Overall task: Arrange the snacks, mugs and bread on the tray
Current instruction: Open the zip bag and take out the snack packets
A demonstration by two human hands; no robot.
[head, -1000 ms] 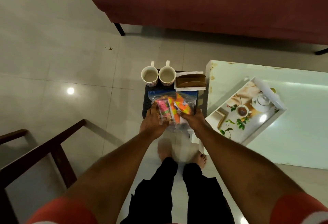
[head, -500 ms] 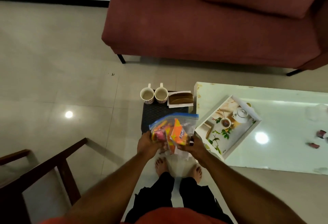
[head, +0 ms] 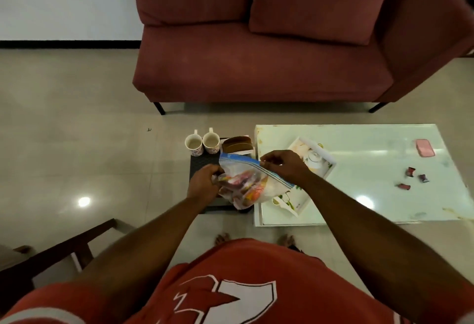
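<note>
A clear zip bag of colourful snack packets hangs in the air over the dark stool. My left hand grips its lower left side. My right hand pinches the blue zip edge at the upper right. Two floral mugs stand side by side at the stool's far edge. Brown bread lies on white paper to their right. The white printed tray lies on the white table, partly hidden behind my right hand and the bag.
A red sofa fills the back. On the table lie a pink object at the far right and three small dark wrapped pieces. A dark wooden chair frame stands at lower left. My bare feet show beneath the shirt.
The bag has come up off the stool and tilted. My right hand moved from its lower edge to the zip top. The view rose and now takes in more of the sofa.
</note>
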